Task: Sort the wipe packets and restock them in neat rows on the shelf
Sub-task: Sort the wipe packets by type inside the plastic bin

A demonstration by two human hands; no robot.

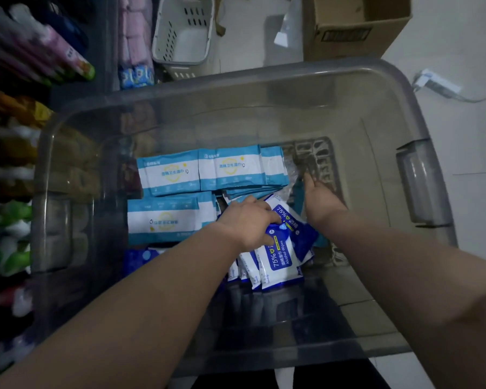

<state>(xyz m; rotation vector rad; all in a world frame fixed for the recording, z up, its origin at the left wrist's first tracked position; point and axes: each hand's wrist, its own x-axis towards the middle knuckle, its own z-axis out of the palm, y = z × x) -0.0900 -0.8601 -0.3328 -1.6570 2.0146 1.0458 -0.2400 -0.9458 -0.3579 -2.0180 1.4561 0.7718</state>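
A large clear plastic bin (421, 175) holds wipe packets. Light-blue-and-white packets (208, 169) lie flat in its far and left parts. Dark-blue-and-white alcohol wipe packets (278, 262) stand bunched at the near middle. My left hand (250, 220) presses down on top of the dark-blue packets, its fingers curled around one. My right hand (320, 197) reaches into the bin just right of them, fingers spread over a crinkled clear wrapper (295, 175); whether it grips the wrapper I cannot tell.
Shelves (20, 164) with colourful packaged goods run along the left. A white slotted basket (183, 32) and a cardboard box (354, 23) stand on the tiled floor beyond the bin. A white power strip (438, 82) lies at right.
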